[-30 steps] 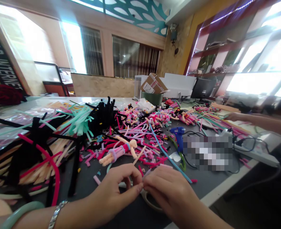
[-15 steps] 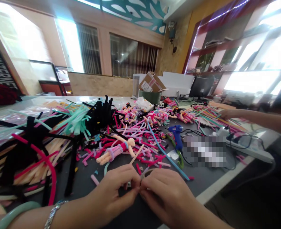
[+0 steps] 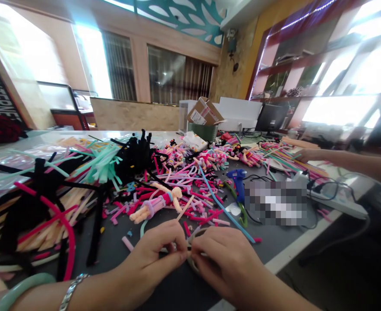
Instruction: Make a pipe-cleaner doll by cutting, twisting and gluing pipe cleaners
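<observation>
My left hand (image 3: 159, 255) and my right hand (image 3: 224, 259) meet low in the middle of the view, fingertips pinched close together. A thin dark sliver (image 3: 189, 248) shows in the small gap between them; what the fingers hold is mostly hidden. Behind the right fingers curves the pale rim of a ring-shaped thing (image 3: 196, 235), partly covered. Just beyond my hands lies a pipe-cleaner doll (image 3: 158, 204) with a pink top and lilac skirt. A beige pipe-cleaner piece (image 3: 185, 208) slants up beside the left knuckles.
Pink and lilac pipe-cleaner scraps (image 3: 206, 216) cover the table's middle. Black (image 3: 136, 151), mint (image 3: 104, 166) and beige (image 3: 69, 205) bundles lie left. Right are a blue glue gun (image 3: 239, 183), a power strip (image 3: 339, 203) and another person's hand (image 3: 307, 154) near colored stems.
The fingertips of my two hands have moved slightly apart, and the dark sliver now shows between them. The view has shifted a little; the other person's hand stays about where it was.
</observation>
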The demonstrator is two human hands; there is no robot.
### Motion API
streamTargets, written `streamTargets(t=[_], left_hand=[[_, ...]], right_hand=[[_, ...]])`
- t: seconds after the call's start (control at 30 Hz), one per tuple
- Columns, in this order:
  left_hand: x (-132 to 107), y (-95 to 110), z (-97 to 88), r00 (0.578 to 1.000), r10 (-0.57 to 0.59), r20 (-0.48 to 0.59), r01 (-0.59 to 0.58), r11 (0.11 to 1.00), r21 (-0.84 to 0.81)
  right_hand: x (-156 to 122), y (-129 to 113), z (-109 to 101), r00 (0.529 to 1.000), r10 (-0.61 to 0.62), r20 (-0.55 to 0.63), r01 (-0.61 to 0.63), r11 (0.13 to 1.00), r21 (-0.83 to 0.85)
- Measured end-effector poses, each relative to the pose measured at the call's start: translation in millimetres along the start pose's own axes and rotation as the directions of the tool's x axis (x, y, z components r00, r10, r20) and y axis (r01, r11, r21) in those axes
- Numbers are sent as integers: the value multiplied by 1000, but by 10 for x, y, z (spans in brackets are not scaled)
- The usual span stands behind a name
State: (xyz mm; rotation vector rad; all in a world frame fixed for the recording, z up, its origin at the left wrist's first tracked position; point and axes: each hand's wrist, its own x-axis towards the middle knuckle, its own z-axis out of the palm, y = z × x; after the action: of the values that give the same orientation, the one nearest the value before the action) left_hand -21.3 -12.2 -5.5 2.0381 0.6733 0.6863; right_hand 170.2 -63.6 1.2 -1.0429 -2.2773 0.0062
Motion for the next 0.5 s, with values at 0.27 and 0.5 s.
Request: streamTargets(t=[0.27,0.5], left_hand=[[-12,-17,1,997,72,-6,-71,991,114],[16,-7,-21,990,139,-33,-135,986,97]], right_hand=[[17,-19,-62,1000,7,12,-7,998,60],[15,-25,-112,994,89,55,-99,975,200]])
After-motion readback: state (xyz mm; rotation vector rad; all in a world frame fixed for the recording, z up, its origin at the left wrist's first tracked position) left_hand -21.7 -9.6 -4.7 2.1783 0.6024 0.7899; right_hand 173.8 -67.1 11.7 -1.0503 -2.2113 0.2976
